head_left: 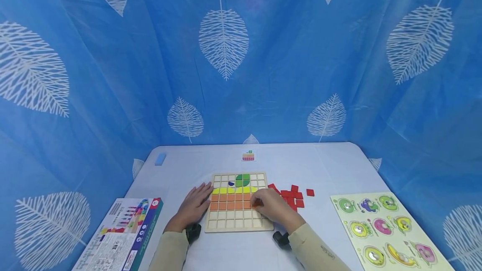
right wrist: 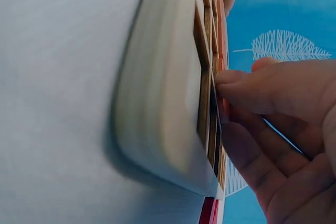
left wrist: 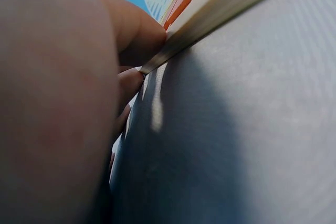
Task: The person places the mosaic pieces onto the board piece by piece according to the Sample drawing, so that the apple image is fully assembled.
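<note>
A wooden grid board lies flat on the table, holding green and blue pieces near its top, a jagged yellow row, and orange square tiles in rows beneath. My left hand rests beside it, fairly straight fingers touching the left edge; the left wrist view shows fingertips against the board's side. Over the right end of the orange rows is my right hand, fingers bent. In the right wrist view, its thumb and fingers pinch an orange tile at the grid, mostly hidden by the fingertips.
Loose red square tiles lie right of the board, partly behind the right hand. A small pattern card and a light-blue block sit farther back. At front left is a printed box; at front right, a fruit puzzle board.
</note>
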A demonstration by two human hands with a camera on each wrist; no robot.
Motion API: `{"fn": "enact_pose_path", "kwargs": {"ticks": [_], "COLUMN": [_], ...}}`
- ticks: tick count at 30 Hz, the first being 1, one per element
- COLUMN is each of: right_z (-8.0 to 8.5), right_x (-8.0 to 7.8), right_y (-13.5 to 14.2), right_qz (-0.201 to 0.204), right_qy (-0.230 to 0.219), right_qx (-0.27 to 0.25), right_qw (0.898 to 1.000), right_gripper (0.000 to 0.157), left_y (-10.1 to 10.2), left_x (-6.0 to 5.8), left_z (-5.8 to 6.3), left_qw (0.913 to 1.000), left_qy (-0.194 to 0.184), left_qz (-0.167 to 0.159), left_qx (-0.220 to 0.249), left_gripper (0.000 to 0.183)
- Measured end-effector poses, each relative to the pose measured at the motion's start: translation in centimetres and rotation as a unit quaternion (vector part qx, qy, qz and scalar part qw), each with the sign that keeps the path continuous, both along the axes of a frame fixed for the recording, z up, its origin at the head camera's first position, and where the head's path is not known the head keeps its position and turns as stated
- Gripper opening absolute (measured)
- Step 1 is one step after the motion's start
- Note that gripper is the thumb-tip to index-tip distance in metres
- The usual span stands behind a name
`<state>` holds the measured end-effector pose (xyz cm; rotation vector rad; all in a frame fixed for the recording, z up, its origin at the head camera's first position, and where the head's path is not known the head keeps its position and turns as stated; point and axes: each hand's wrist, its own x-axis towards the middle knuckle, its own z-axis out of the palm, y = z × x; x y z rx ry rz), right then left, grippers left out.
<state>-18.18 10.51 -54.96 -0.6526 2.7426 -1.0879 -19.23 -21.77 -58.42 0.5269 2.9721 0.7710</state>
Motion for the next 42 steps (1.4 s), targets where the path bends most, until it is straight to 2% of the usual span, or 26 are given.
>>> {"fn": "enact_pose_path", "kwargs": {"ticks": [12, 20, 24, 32, 36, 42], "right_z": [-0.1, -0.1, 0.1, 1.5, 1.6, 1.4], "right_x": [0.0, -0.3, -1.1, -3.4, -4.3, -4.9], "right_y": [0.8, 2.4, 3.6, 6.1, 6.5, 5.8], "right_qz": [-0.014, -0.065, -0.093, -0.134, -0.124, -0.077], "right_qy": [0.035, 0.063, 0.053, -0.004, -0.015, -0.019], "right_qx": [-0.023, -0.014, -0.005, 0.04, 0.062, 0.072], "right_qw": [0.999, 0.996, 0.994, 0.99, 0.99, 0.994], "right_gripper": [0.018, 0.017, 0.017, 0.021, 0.024, 0.018], "left_y": [-0.1, 0.0, -0.1, -0.1, -0.1, 0.0], "left_x": [-0.1, 0.0, 0.0, 0.0, -0.1, -0.1], "left_z": [-0.1, -0.1, -0.1, -0.1, -0.2, -0.1], "left_qw": [1.0, 1.0, 1.0, 1.0, 0.9999, 0.9999], "left_qy": [-0.001, -0.001, -0.003, -0.008, -0.008, -0.011], "left_qz": [0.002, -0.002, -0.001, 0.006, 0.006, 0.009], "left_qx": [0.002, 0.003, -0.001, -0.001, -0.002, -0.003], "left_gripper": [0.053, 0.052, 0.053, 0.053, 0.054, 0.054]}}
